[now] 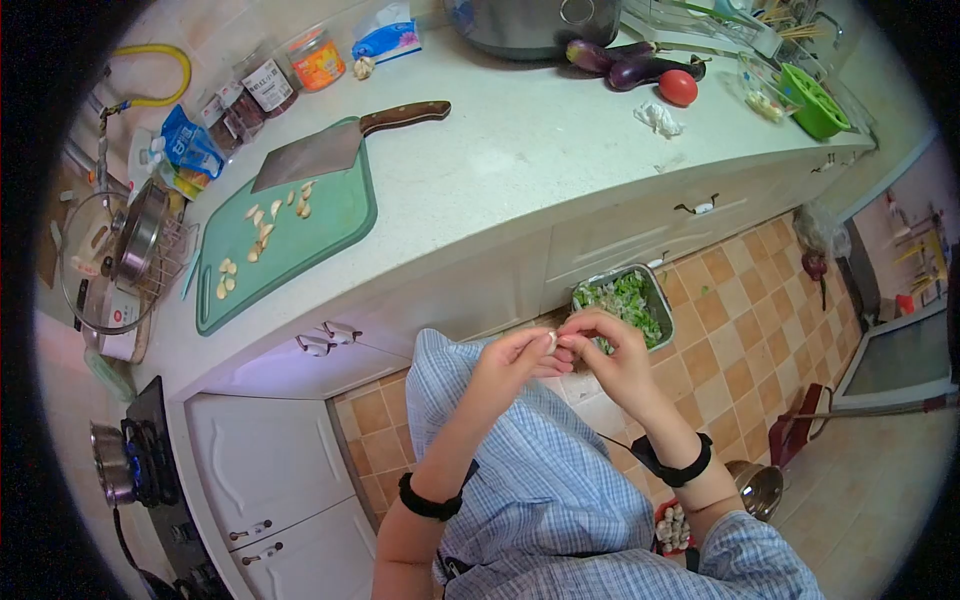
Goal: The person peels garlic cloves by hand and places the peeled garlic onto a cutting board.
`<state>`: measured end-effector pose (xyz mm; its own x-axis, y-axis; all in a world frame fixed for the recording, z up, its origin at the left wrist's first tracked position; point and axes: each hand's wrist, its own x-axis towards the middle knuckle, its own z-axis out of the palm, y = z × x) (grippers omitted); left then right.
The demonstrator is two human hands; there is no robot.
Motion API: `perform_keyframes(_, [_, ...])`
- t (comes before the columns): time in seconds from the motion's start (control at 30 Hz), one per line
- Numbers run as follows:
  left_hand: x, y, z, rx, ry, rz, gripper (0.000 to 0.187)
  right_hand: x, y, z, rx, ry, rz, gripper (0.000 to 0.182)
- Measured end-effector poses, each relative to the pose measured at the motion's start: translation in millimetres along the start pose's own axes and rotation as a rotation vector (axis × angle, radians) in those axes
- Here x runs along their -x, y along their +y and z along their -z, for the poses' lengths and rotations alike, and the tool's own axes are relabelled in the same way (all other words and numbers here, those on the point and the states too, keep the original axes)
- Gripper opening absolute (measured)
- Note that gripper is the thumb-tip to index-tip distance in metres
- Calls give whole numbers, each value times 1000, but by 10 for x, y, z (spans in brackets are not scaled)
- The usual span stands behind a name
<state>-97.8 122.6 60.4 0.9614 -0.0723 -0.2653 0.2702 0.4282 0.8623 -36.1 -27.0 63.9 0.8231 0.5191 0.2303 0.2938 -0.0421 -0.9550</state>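
My left hand [515, 368] and my right hand [608, 350] meet in front of my body, fingertips together around a small whitish piece [551, 343] that looks like a garlic clove. Both hands are pinched closed, the left holding the piece and the right fingers touching it. Beyond them on the counter, several peeled garlic cloves [264, 233] lie on a green cutting board [325, 225]. A cleaver [315, 158] with a wooden handle rests across the board's far edge.
Below the hands, a bin [655, 305] of green scraps stands on the tiled floor. The white counter [480, 170] bears eggplants [640, 70], a tomato [678, 88], jars [268, 85] and a large pot [530, 25]. A stove [160, 470] is at left.
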Motion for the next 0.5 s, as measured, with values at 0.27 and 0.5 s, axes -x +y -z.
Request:
perform_keyframes(0.27, [-38, -87, 15, 129, 172, -6, 30, 52, -16, 10, 61, -19, 80, 8])
perform_keyframes(0.5, [-42, -97, 186, 306, 184, -79, 33, 33, 405, 435, 39, 164, -122, 18])
